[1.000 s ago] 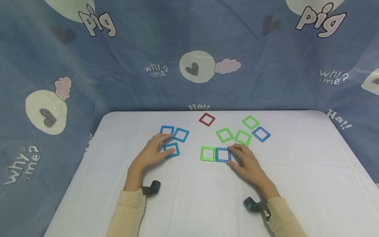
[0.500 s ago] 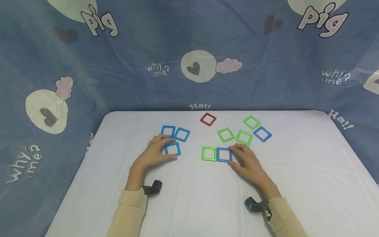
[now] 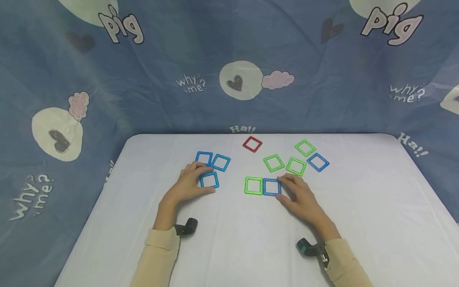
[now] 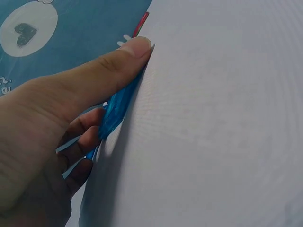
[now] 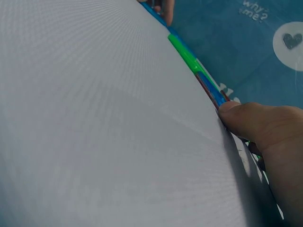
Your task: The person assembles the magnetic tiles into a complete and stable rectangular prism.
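Observation:
In the head view my left hand (image 3: 186,183) has its thumb along the near edge of a blue square magnetic tile frame (image 3: 217,180) and its fingers at the far edge. The left wrist view shows that thumb against the blue tile (image 4: 116,111). My right hand (image 3: 301,197) pinches another blue square tile (image 3: 271,195) by its right-hand corners, thumb near and fingers far. Flush against that tile's left side lies a green square tile (image 3: 253,193). Both pieces lie flat on the table.
Beyond the left hand lie two more blue tiles (image 3: 224,169), one partly covered by fingers. A red tile (image 3: 247,140) lies at the back. Several green tiles (image 3: 265,164) and one blue tile (image 3: 324,166) spread behind the right hand on the white table (image 3: 233,247).
My left thumb has shifted from over the blue tile to its near edge. The right hand and the joined green and blue tiles hold their place; the head view shifted slightly.

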A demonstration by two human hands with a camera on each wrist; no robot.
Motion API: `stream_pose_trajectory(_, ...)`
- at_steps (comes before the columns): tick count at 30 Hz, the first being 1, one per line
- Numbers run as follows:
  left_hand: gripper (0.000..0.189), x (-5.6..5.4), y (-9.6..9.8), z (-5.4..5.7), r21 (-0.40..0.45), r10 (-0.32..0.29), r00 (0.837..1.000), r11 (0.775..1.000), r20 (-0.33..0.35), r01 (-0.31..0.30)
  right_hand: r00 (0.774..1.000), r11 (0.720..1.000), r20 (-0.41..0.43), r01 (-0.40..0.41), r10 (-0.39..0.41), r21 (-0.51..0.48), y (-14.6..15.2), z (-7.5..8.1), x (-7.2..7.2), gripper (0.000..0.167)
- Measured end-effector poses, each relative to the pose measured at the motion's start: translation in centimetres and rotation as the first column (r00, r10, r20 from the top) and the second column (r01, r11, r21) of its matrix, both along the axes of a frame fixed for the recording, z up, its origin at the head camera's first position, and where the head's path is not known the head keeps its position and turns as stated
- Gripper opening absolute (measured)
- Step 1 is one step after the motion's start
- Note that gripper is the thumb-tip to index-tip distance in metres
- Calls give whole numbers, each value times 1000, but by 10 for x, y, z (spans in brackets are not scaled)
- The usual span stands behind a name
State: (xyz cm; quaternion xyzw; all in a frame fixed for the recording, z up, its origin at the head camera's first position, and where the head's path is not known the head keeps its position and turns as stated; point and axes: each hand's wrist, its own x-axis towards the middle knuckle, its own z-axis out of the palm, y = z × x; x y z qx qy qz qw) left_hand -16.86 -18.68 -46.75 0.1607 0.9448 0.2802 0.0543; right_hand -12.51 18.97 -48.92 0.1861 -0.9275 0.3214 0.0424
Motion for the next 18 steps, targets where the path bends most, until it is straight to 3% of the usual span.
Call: stream_pose_trajectory(18, 66, -6, -2, 1, 20, -24, 999, 999, -45, 25, 1000, 1000, 8, 5, -5, -5, -2, -1, -4, 56)
